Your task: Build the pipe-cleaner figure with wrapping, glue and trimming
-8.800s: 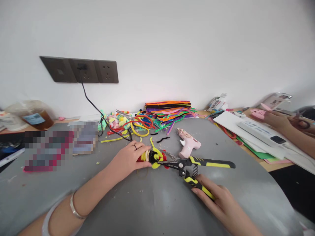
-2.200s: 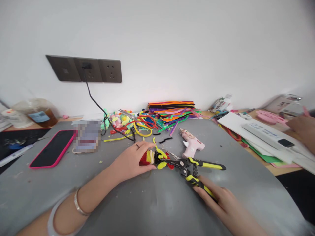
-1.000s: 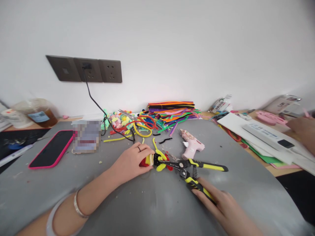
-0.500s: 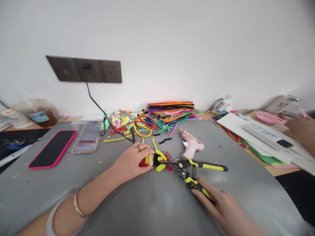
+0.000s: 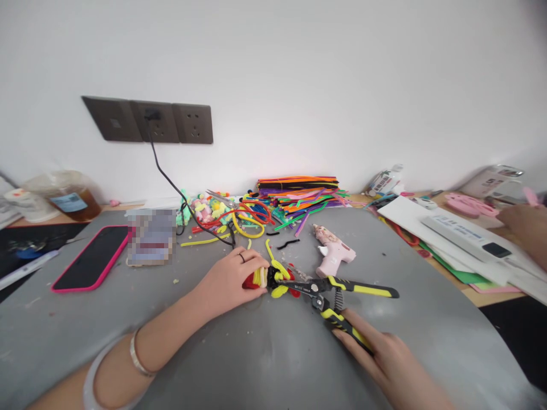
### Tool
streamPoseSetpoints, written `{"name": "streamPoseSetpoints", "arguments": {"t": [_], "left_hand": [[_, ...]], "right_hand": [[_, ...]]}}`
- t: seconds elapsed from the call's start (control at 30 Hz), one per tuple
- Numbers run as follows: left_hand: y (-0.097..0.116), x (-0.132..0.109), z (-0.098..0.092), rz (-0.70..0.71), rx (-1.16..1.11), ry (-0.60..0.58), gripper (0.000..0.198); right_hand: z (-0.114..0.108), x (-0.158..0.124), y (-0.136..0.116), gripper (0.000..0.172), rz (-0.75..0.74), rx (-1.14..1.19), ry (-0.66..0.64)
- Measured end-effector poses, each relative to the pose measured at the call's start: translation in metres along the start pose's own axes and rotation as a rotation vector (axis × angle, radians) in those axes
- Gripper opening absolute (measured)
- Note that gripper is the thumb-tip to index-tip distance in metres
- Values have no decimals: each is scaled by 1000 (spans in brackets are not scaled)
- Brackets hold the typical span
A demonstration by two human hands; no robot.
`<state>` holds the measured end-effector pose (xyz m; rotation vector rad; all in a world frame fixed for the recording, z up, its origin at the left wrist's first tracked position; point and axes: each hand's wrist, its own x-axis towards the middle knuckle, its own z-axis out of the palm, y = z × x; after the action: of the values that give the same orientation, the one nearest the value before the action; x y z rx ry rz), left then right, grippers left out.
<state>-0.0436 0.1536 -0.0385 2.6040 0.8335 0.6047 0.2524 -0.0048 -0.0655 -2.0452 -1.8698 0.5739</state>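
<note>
My left hand [image 5: 233, 279] is closed around a small craft piece [image 5: 260, 278] in red, yellow, cream and black. Yellow and red loops of fuzzy stem stick out from its right end. My right hand [image 5: 380, 353] grips the lower handle of the black and yellow pliers [image 5: 316, 286], whose handles are spread apart. The plier jaws point left and reach in among the yellow and red loops; whether they pinch one cannot be made out. A pink glue gun [image 5: 334, 251] lies behind the pliers.
Behind are a pipe cleaner bundle [image 5: 299, 187], scissors [image 5: 220, 198] and pompoms [image 5: 205, 209]. A phone [image 5: 92, 259] lies left, near a black cable [image 5: 164, 176]. At the right are papers [image 5: 410, 219], a white box [image 5: 464, 236] and another person's hand [image 5: 523, 225].
The whole view has shifted very slightly. My hands, the craft piece and the pliers keep nearly the same positions relative to each other.
</note>
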Motion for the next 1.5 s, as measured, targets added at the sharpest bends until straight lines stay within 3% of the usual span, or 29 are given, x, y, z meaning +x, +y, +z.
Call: {"name": "streamPoseSetpoints", "arguments": {"t": [0.53,1.5], "left_hand": [[-1,0,1,-10,-15,-9,35],[-1,-1,1,11,-8,14,36]], "right_hand": [[4,1,0,53,-19,-47,66],[-1,4,-8,51,11,-10,50]]}}
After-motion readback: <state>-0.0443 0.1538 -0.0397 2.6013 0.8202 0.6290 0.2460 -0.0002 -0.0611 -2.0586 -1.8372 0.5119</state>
